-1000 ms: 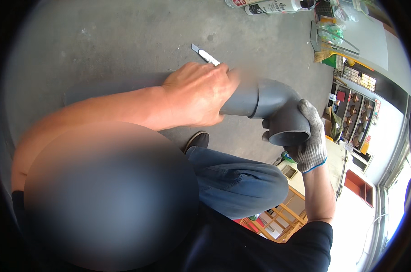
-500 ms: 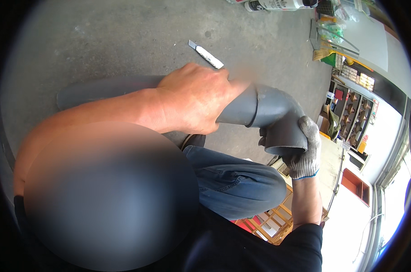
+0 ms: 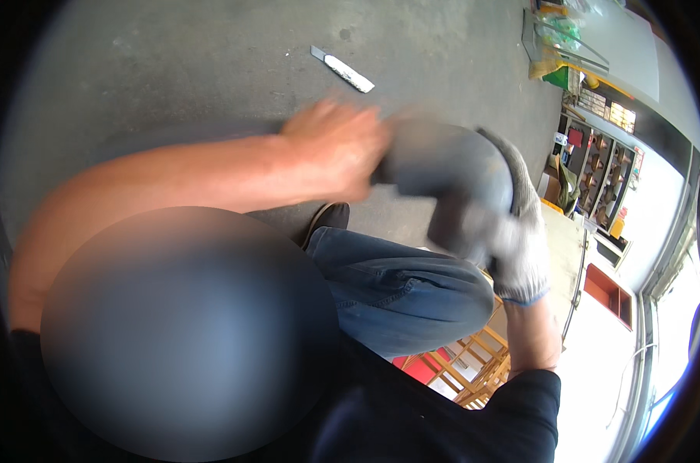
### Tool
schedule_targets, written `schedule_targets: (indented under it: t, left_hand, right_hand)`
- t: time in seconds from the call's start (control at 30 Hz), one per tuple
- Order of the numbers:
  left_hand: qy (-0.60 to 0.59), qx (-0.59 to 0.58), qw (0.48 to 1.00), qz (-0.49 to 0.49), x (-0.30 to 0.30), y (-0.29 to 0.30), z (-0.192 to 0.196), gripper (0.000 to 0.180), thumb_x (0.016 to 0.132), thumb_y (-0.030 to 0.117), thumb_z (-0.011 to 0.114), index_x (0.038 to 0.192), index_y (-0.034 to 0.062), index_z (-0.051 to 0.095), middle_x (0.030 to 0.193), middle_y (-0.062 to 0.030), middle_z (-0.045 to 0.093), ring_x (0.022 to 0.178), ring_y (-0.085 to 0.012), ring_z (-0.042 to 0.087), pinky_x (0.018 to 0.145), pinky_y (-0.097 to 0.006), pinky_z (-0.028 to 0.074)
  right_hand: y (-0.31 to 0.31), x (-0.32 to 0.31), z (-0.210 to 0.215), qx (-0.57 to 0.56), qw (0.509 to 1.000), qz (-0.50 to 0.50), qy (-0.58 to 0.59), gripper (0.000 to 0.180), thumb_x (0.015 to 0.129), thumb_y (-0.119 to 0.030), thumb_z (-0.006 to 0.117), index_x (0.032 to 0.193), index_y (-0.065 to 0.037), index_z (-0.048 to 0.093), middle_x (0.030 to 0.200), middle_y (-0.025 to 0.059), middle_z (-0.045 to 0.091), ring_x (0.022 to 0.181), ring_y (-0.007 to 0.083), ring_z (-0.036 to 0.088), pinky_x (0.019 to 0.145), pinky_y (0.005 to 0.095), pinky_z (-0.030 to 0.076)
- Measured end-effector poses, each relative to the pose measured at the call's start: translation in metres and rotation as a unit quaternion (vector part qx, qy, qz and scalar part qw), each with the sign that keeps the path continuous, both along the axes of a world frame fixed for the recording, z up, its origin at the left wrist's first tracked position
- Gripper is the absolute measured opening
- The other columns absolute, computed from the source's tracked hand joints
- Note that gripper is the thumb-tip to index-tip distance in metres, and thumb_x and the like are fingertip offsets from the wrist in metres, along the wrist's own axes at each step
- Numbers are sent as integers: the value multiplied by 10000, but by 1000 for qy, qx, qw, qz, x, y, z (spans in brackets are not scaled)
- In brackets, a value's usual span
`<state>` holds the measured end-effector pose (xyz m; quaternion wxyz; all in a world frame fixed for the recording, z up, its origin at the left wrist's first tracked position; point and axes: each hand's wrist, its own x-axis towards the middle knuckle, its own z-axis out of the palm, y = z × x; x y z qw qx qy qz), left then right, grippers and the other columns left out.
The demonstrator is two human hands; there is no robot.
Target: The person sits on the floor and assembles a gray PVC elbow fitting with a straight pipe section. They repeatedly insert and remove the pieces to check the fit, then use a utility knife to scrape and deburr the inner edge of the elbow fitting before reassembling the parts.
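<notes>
Grey plastic pipe elbow (image 3: pixel 450 166) sits between both hands, motion-blurred, so edges are soft. Left hand (image 3: pixel 336 147) is bare, fingers curled and clamped on the elbow's left end, with the forearm running back toward lower left. Right hand (image 3: pixel 512 224) wears a grey knit glove and wraps the elbow's right, downturned end from the outside; fingers look closed around it, but blur hides the exact grip. A long grey pipe (image 3: pixel 172 139) runs off to the left behind the left forearm, faint and mostly hidden; cannot tell whether it is seated in the elbow.

Beyond the left hand, well apart on the concrete floor (image 3: pixel 211 62), lies a white utility knife (image 3: pixel 342 69). Below both hands is a jeans-clad knee (image 3: pixel 396 285), with a dark shoe (image 3: pixel 327 220) just under the left wrist. Right of the gloved hand are shelves with small bins (image 3: pixel 597 170). Below the right forearm is a wooden frame (image 3: pixel 473 370).
</notes>
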<state>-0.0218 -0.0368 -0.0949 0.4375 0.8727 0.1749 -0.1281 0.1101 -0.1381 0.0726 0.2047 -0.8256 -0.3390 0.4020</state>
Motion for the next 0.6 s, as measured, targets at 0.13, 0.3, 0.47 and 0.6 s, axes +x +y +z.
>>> schedule_targets:
  t: [0.13,0.3,0.47,0.6]
  left_hand:
    - [-205,-79,975,38,-34,-11,8,555,775,248,802,1284,69,672,1022,-186,761,979,-360,757,854,-476,626]
    - [-97,-41,994,10,-58,19,1,662,747,330,837,1238,-46,601,1002,-237,729,918,-407,743,806,-516,615]
    - [-176,-68,975,116,-67,61,49,816,753,337,858,1417,11,513,1177,-232,704,1062,-411,707,917,-478,576]
    - [-307,-55,941,128,-70,72,86,828,703,284,897,1405,67,516,1165,-193,706,1094,-397,696,924,-472,564]
  right_hand:
    - [19,-14,2,56,993,-96,48,815,813,-350,821,1466,40,527,1264,245,686,1144,347,703,1018,450,578]
    - [26,30,18,254,951,-149,96,961,844,-516,727,1541,58,397,1273,346,626,1066,457,715,914,544,631]
    - [14,49,21,215,970,0,115,1236,608,-451,993,1559,78,408,1483,250,557,1317,355,618,1100,471,526]
    - [26,36,41,213,968,-14,135,1319,487,-455,1040,1550,56,451,1451,177,599,1319,308,621,1132,434,488]
